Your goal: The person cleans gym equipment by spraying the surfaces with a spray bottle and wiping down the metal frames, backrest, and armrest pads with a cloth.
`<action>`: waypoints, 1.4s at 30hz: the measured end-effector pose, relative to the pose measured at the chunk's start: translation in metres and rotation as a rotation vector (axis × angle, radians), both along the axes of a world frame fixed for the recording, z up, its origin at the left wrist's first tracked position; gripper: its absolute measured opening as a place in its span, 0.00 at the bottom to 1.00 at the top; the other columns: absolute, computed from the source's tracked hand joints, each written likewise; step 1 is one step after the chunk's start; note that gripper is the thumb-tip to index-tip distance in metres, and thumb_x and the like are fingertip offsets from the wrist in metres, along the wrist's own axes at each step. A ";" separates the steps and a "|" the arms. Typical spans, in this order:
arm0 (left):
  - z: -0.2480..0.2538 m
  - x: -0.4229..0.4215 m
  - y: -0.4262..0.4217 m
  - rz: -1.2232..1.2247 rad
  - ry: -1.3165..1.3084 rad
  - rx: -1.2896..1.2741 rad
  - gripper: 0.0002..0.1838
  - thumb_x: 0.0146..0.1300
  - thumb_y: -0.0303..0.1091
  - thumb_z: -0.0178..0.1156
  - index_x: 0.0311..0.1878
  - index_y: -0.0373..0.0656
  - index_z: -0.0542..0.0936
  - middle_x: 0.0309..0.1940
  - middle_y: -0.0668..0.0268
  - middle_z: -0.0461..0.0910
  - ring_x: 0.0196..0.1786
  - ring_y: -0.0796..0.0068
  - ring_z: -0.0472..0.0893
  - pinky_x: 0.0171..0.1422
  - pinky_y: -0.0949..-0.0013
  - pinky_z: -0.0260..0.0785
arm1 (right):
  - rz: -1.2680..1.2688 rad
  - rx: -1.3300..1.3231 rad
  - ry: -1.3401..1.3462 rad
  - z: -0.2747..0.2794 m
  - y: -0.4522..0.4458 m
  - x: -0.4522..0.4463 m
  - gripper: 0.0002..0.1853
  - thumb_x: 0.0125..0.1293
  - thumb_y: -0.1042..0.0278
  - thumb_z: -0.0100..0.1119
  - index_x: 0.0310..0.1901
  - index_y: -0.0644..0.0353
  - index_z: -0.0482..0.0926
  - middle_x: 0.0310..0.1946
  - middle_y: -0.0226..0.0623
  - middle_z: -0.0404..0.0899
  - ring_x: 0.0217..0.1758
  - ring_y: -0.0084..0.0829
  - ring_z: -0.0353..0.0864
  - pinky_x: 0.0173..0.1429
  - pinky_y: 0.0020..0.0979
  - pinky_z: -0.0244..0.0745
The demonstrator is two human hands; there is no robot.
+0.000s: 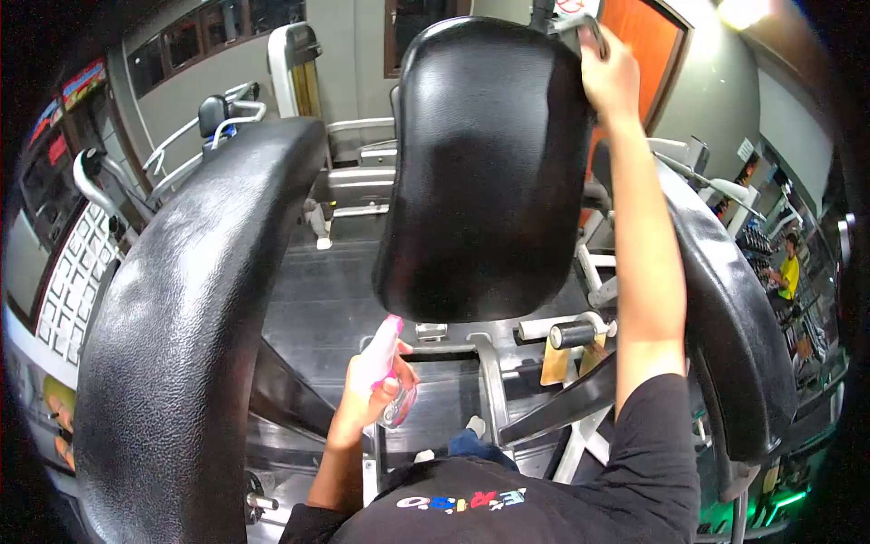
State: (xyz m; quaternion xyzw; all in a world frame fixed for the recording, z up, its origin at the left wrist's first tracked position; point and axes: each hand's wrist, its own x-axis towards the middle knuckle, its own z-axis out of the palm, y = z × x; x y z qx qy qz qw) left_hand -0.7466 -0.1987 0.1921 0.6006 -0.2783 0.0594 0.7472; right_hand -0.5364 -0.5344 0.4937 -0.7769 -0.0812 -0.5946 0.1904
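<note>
Closed round a pink and white spray bottle (pixel 381 358), my left hand (pixel 367 394) is below the lower left edge of a black padded backrest (pixel 489 172). The nozzle is close to that edge. My right hand (pixel 612 77) is raised at the backrest's upper right corner, its fingers wrapped round a grey metal handle (pixel 589 34). Wet-looking streaks or reflections show on the black padding; which of the two, I cannot tell.
Large black padded arms curve along the left (pixel 181 290) and right (pixel 725 308). Metal frame bars (pixel 494 390) cross the floor below. Other gym machines stand behind. A person in a yellow shirt (pixel 790 275) sits at the far right.
</note>
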 end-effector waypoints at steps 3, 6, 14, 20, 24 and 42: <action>-0.003 -0.009 0.005 -0.040 0.089 0.043 0.50 0.59 0.69 0.60 0.64 0.27 0.66 0.23 0.65 0.76 0.31 0.73 0.80 0.43 0.67 0.75 | 0.064 -0.280 0.175 0.037 0.057 -0.001 0.19 0.69 0.54 0.53 0.54 0.55 0.80 0.46 0.49 0.82 0.54 0.46 0.81 0.62 0.44 0.71; -0.001 -0.017 0.006 -0.018 0.113 0.010 0.48 0.58 0.69 0.61 0.60 0.27 0.68 0.23 0.65 0.76 0.31 0.73 0.80 0.43 0.67 0.75 | 0.172 -0.406 0.271 0.034 0.130 -0.047 0.18 0.72 0.56 0.45 0.53 0.53 0.81 0.50 0.50 0.81 0.55 0.46 0.81 0.61 0.46 0.72; -0.018 -0.023 0.004 -0.078 0.118 -0.022 0.45 0.60 0.67 0.61 0.59 0.30 0.69 0.23 0.66 0.76 0.32 0.73 0.80 0.43 0.66 0.75 | 0.149 -0.972 -0.054 0.005 0.160 -0.029 0.11 0.67 0.57 0.54 0.39 0.54 0.82 0.38 0.42 0.84 0.47 0.42 0.82 0.59 0.44 0.70; -0.039 -0.022 0.000 -0.105 0.118 -0.051 0.45 0.61 0.65 0.60 0.61 0.28 0.67 0.31 0.61 0.77 0.31 0.72 0.80 0.43 0.65 0.76 | 0.085 -1.275 0.471 -0.119 0.212 -0.058 0.07 0.56 0.70 0.58 0.28 0.58 0.86 0.31 0.40 0.86 0.42 0.38 0.85 0.58 0.42 0.74; -0.043 -0.032 0.002 -0.090 0.130 -0.035 0.43 0.60 0.64 0.63 0.58 0.29 0.68 0.32 0.61 0.77 0.32 0.71 0.79 0.44 0.63 0.76 | 0.038 -1.134 0.393 -0.163 0.219 -0.076 0.07 0.58 0.67 0.58 0.32 0.57 0.84 0.29 0.33 0.84 0.38 0.30 0.86 0.38 0.35 0.77; -0.049 -0.119 0.018 0.237 0.250 -0.036 0.44 0.54 0.73 0.61 0.56 0.39 0.69 0.24 0.65 0.75 0.35 0.67 0.80 0.48 0.62 0.71 | 0.393 -1.289 0.842 -0.379 0.193 -0.126 0.06 0.56 0.69 0.60 0.29 0.51 0.87 0.29 0.32 0.85 0.38 0.33 0.85 0.37 0.35 0.77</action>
